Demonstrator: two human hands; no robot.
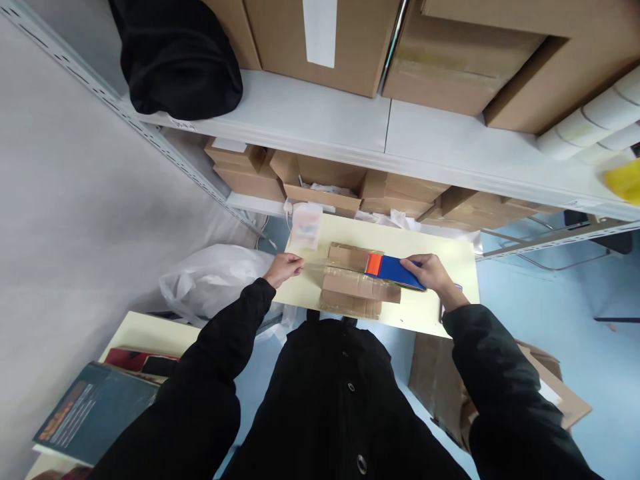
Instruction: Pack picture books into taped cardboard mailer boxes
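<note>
Here's the cream table (430,243), set below a white shelf (320,120) packed with brown boxes (320,40), blue floor (560,293) showing to the right. On it lies the cardboard (353,287), flaps up, shiny with clear tape. The right hand (425,272) grips the blue-and-orange tool (397,270), thumb on top, right over the cardboard! The left hand (286,268) is at the table's left end, fingers pressed together; a faint clear strip seems to run from them, but I can't make out whether they pinch it. A dark-edged object (442,310) is mostly hidden behind the right wrist, and the tool's underside is out of sight. The cardboard reaches the near edge; pale tabletop shows on both sides, with a plastic bag (210,277) crowding the left.
</note>
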